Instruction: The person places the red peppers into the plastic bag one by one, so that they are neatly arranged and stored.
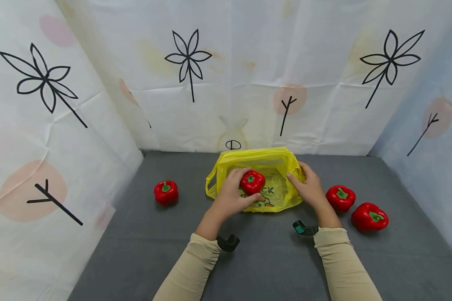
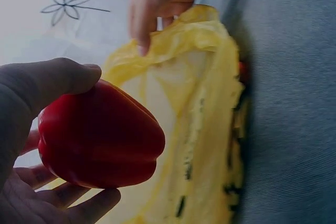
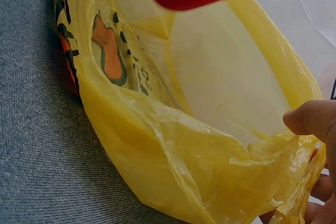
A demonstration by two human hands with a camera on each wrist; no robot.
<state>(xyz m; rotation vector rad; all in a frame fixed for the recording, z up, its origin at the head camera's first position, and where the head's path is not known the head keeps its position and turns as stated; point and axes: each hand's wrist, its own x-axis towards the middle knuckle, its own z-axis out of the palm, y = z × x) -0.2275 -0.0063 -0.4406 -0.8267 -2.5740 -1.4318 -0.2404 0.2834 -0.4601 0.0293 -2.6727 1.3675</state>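
In the head view, the left hand (image 1: pixel 231 194) curves its fingers partway round a red pepper (image 1: pixel 252 182), at the mouth of a yellow bag (image 1: pixel 256 156). The right hand (image 1: pixel 309 186) pinches the bag's edge; two peppers (image 1: pixel 340 198) lie right of its fingers on the surface (image 1: pixel 263 259), another pepper (image 1: pixel 166 193) well left of the left fingers. In the left wrist view, the thumb sits atop the pepper, fingers beneath. In the right wrist view, thumb and fingers bunch the plastic.
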